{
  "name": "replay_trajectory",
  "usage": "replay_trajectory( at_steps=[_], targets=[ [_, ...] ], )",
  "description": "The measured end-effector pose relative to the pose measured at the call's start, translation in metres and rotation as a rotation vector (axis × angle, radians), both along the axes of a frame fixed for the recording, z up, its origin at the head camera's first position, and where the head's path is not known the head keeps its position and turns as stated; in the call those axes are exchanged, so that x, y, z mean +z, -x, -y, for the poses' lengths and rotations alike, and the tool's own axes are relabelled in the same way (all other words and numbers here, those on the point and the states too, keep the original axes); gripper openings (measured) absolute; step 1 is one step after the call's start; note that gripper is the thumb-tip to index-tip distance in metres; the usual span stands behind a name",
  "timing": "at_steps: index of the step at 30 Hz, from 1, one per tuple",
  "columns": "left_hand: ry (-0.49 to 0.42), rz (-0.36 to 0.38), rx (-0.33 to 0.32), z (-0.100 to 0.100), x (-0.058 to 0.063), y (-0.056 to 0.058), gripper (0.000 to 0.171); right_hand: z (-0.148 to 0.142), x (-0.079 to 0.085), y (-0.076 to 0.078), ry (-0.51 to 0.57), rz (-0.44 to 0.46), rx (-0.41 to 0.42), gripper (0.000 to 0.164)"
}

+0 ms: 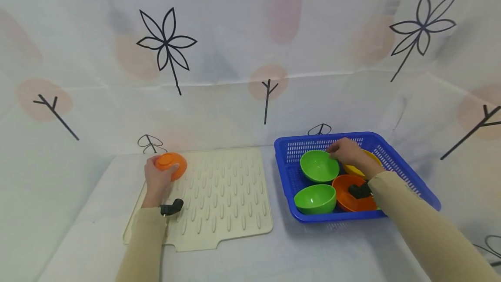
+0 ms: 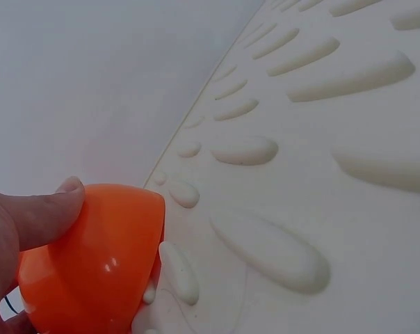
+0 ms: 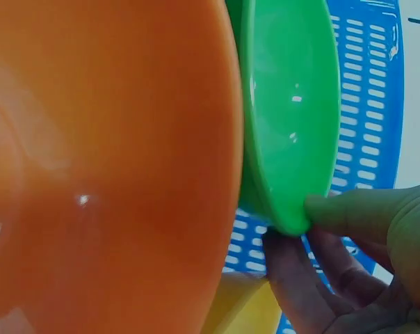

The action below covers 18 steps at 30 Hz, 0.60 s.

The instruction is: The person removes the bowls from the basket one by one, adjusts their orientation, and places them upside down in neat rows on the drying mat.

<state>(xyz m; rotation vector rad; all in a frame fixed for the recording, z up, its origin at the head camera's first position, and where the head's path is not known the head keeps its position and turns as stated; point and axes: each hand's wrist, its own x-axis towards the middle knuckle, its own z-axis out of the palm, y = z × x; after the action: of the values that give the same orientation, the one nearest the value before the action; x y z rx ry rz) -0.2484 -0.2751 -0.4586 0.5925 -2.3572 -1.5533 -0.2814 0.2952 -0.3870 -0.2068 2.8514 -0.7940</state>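
Observation:
My left hand (image 1: 154, 182) grips an orange bowl (image 1: 178, 161) turned upside down at the far left corner of a cream draining board (image 1: 223, 225). In the left wrist view the thumb lies on the side of the orange bowl (image 2: 99, 264), whose rim is right at the board's ridges. Over a blue basket (image 1: 287, 182), my right hand (image 1: 349, 151) pinches the rim of the upper-left green bowl (image 1: 318, 166), which faces up. The right wrist view shows thumb and fingers on either side of that green bowl's edge (image 3: 297, 139).
Also in the basket are a second green bowl (image 1: 315, 199), an orange bowl (image 1: 345, 186) and a yellow bowl (image 1: 373, 156), partly behind the right hand and wrist. The basket stands to the right of the board on a white cloth (image 1: 250, 256). A patterned sheet (image 1: 223, 55) hangs behind.

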Motion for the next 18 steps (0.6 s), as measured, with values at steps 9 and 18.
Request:
replay_trajectory(
  at_steps=[9, 18],
  targets=[
    [-0.010, -0.005, -0.008, -0.002, 0.003, -0.002, 0.076, 0.000, 0.003, -0.003, -0.027, -0.025, -0.015, 0.031],
    [0.013, -0.008, -0.004, -0.002, 0.002, -0.002, 0.075, -0.001, 0.010, -0.010, -0.004, -0.033, -0.045, 0.032]
  ],
)
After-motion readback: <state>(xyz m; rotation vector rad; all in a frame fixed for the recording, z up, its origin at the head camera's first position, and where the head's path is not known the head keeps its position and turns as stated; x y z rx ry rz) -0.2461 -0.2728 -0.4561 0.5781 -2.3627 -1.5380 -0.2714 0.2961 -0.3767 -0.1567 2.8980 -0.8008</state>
